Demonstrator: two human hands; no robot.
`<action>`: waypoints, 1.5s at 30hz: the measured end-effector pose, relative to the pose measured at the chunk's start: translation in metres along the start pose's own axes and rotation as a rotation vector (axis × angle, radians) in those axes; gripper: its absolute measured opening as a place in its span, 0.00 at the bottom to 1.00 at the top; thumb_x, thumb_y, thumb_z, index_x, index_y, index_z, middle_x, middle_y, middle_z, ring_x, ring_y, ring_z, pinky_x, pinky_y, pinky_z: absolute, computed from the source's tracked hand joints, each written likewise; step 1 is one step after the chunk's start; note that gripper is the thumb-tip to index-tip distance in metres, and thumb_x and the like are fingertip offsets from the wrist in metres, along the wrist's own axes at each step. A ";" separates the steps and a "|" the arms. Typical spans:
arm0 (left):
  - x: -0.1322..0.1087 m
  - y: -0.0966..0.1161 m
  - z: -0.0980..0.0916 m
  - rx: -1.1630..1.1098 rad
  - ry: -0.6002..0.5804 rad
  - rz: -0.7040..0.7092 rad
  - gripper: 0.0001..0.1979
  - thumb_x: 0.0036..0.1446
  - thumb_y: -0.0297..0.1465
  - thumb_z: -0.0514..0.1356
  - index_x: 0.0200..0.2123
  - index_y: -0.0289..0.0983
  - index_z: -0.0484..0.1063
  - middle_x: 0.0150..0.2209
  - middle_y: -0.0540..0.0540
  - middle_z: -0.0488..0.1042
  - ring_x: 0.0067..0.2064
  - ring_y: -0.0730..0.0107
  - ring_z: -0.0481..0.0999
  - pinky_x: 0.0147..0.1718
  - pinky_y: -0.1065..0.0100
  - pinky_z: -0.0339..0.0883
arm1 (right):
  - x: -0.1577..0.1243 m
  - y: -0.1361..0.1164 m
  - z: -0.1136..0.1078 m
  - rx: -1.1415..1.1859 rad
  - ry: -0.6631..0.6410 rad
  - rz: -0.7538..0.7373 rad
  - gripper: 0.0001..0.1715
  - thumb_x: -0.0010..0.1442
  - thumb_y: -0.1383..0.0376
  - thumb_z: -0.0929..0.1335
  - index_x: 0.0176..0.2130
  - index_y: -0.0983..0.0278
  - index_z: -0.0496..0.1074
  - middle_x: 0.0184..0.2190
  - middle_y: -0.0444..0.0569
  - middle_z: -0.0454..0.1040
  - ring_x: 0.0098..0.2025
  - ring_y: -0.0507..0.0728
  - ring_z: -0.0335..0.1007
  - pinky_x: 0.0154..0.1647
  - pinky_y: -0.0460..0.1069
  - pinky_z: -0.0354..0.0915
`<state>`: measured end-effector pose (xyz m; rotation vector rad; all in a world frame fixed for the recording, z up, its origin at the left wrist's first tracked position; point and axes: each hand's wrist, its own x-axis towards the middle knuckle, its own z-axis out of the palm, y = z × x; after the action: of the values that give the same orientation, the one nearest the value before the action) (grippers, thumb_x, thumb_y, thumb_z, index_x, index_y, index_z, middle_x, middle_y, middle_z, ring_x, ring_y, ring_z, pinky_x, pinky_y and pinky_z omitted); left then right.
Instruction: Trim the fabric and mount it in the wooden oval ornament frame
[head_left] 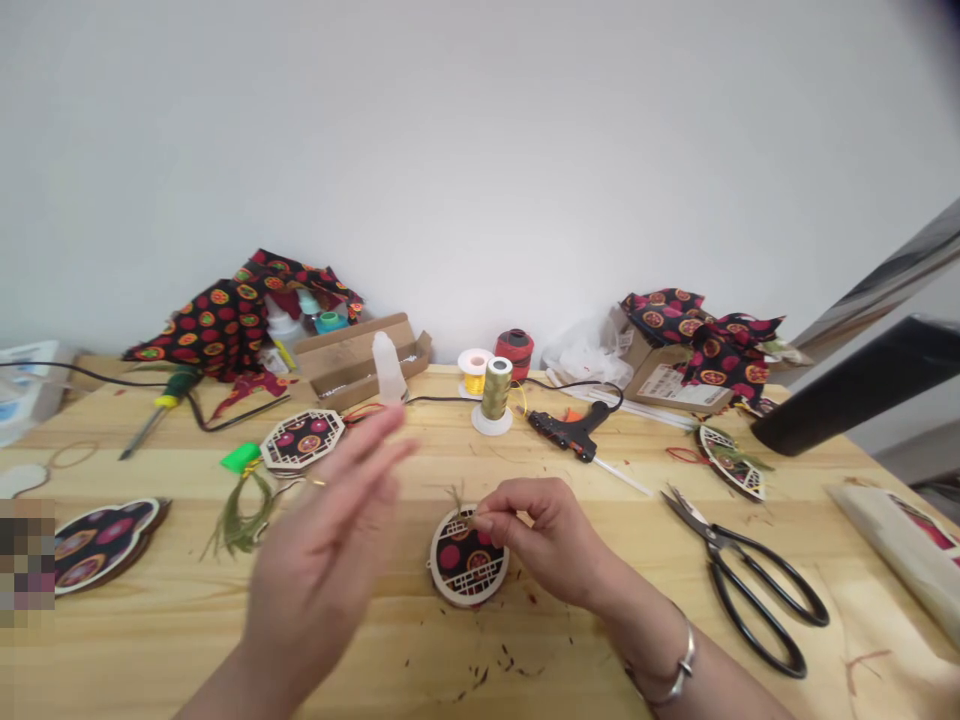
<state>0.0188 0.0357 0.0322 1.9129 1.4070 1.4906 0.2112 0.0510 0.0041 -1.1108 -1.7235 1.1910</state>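
Just left of the table's middle lies a round ornament, with a pale wooden lattice frame over dark patterned fabric. My right hand is closed in a pinch at its top edge, on a short bit of olive thread; the fingertips hide part of the frame there. My left hand is raised to the left of the ornament, smeared by motion. Its fingers are stretched out and nothing shows in them. Beyond it are an octagonal ornament and an olive tassel with a green top.
Black-handled scissors lie at right, near a glue gun. Thread spools and a white bottle stand behind. A screwdriver and a cloud-shaped ornament are at left, a fan-shaped ornament at right. Scraps dot the front.
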 end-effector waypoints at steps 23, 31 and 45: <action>-0.020 -0.027 0.025 0.033 -0.519 0.134 0.22 0.57 0.21 0.56 0.53 0.45 0.72 0.43 0.44 0.81 0.38 0.62 0.79 0.39 0.69 0.70 | -0.002 -0.001 -0.002 -0.111 -0.103 -0.048 0.13 0.60 0.70 0.64 0.32 0.65 0.78 0.28 0.46 0.78 0.29 0.51 0.70 0.32 0.43 0.64; -0.016 -0.019 0.023 0.016 -0.440 0.118 0.16 0.56 0.22 0.57 0.42 0.46 0.78 0.35 0.47 0.82 0.34 0.64 0.80 0.33 0.71 0.69 | -0.001 -0.003 -0.009 -0.262 -0.054 -0.016 0.12 0.61 0.66 0.64 0.30 0.65 0.76 0.26 0.47 0.77 0.28 0.52 0.69 0.31 0.45 0.63; -0.017 -0.016 0.024 -0.042 -0.379 -0.261 0.09 0.54 0.30 0.60 0.34 0.45 0.82 0.26 0.50 0.82 0.32 0.62 0.81 0.30 0.71 0.72 | 0.002 0.000 -0.012 -0.290 0.029 -0.072 0.11 0.61 0.67 0.65 0.29 0.64 0.73 0.25 0.44 0.74 0.29 0.51 0.67 0.31 0.44 0.60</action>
<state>0.0328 0.0354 0.0018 1.7857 1.3702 0.9700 0.2215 0.0563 0.0076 -1.2159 -1.9397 0.8952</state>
